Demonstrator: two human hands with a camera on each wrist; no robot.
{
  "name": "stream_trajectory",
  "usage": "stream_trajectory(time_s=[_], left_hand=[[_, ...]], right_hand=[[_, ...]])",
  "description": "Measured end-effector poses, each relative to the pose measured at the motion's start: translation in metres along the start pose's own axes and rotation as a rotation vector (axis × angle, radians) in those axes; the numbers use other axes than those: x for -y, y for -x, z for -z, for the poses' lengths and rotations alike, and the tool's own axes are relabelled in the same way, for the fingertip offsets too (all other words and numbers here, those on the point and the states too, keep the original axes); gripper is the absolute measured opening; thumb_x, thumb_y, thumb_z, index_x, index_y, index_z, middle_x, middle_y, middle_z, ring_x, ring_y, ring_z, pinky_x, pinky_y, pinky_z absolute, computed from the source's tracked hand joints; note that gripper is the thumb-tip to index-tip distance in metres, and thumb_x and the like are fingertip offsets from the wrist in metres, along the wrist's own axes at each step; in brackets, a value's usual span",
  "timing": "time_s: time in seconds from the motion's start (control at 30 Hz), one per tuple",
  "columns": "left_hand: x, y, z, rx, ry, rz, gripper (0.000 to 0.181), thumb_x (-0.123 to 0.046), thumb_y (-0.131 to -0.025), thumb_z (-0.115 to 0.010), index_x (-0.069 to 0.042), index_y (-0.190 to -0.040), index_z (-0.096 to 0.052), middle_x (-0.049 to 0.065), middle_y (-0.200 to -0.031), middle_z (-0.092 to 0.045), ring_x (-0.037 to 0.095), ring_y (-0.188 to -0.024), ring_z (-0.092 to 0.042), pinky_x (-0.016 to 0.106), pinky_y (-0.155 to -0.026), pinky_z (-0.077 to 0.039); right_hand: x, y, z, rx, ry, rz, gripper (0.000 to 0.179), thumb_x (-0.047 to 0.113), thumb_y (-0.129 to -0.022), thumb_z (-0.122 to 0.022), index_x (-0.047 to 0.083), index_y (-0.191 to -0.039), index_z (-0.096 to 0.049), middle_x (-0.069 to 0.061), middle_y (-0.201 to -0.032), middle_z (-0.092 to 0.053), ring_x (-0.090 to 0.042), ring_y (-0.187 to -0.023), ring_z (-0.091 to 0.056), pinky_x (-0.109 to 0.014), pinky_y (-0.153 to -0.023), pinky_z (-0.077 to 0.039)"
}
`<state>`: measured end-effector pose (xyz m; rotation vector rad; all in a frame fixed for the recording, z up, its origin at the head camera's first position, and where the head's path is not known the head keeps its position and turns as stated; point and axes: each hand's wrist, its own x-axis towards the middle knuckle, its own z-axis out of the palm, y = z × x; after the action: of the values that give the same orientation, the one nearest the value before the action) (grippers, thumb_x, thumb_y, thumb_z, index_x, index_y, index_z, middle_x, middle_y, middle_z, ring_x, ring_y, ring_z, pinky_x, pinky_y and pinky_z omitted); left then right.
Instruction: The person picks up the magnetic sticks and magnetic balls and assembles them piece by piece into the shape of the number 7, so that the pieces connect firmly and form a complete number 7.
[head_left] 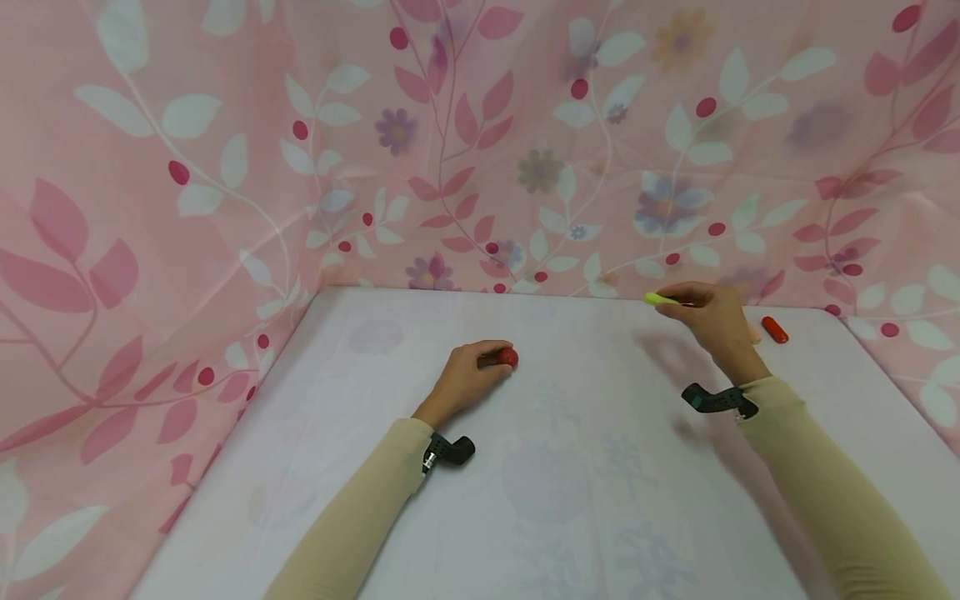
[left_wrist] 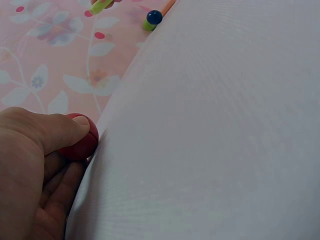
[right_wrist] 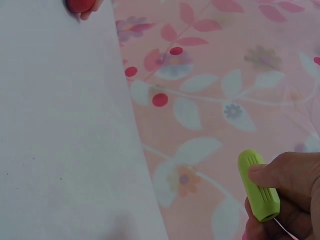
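Note:
My left hand [head_left: 468, 372] pinches a small red ball [head_left: 508, 357] between thumb and fingers, low at the white table surface. In the left wrist view a thin dark seam shows on the red ball [left_wrist: 82, 142], with the thumb over it. My right hand [head_left: 708, 315], raised above the far right part of the table, grips a yellow-green ribbed handle [right_wrist: 260, 187]. The thumb presses on its ridges, and a hole shows in its lower end. A thin white line runs near that end, partly hidden by the fingers.
A red oblong piece [head_left: 775, 330] lies at the table's far right, beside an orange piece [head_left: 753, 333] mostly hidden by my right hand. The left wrist view shows a dark blue ball [left_wrist: 154, 17] and a green piece [left_wrist: 148, 25] there. Pink floral cloth [head_left: 480, 167] hangs behind the table.

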<state>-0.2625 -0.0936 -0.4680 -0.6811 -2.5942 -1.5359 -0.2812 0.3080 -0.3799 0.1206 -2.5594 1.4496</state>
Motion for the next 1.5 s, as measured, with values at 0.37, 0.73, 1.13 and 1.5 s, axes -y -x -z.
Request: stream_trajectory(time_s=[0.37,0.73,1.13,1.5], left_hand=[[0.000,-0.002,0.002,-0.001,0.011,0.008,0.041,-0.009,-0.095,-0.077,-0.006,-0.136,-0.068,0.008,-0.130,-0.069,0.016,-0.114,-0.068,0.032,-0.102,-0.050],[0.000,0.000,0.002,0.001,-0.013,0.024,0.041,-0.011,-0.096,-0.078,-0.008,-0.136,-0.069,0.007,-0.131,-0.068,0.015,-0.115,-0.067,0.032,-0.102,-0.050],[0.000,0.000,0.001,0.000,-0.006,0.003,0.040,-0.011,-0.096,-0.077,-0.008,-0.135,-0.069,0.007,-0.131,-0.069,0.016,-0.115,-0.067,0.033,-0.102,-0.051],[-0.001,0.001,0.000,0.002,-0.001,0.017,0.041,-0.012,-0.096,-0.077,-0.008,-0.135,-0.069,0.007,-0.131,-0.069,0.016,-0.116,-0.067,0.034,-0.102,-0.051]], right_hand=[[0.004,0.001,-0.011,-0.005,-0.020,0.055,0.035,0.029,-0.093,-0.082,0.005,-0.119,-0.077,-0.002,-0.107,-0.076,-0.014,-0.092,-0.067,-0.016,-0.079,-0.055],[0.007,0.005,-0.022,0.012,-0.005,0.051,0.034,0.031,-0.093,-0.082,0.008,-0.118,-0.079,-0.007,-0.108,-0.076,-0.018,-0.093,-0.065,-0.018,-0.076,-0.055],[0.009,0.010,-0.036,0.058,-0.046,0.059,0.032,0.027,-0.094,-0.082,0.006,-0.118,-0.078,-0.007,-0.110,-0.075,-0.020,-0.096,-0.062,-0.022,-0.074,-0.054],[0.010,0.014,-0.046,0.095,-0.043,0.071,0.031,0.024,-0.093,-0.082,0.004,-0.117,-0.078,-0.013,-0.114,-0.074,-0.020,-0.094,-0.064,-0.019,-0.071,-0.052]])
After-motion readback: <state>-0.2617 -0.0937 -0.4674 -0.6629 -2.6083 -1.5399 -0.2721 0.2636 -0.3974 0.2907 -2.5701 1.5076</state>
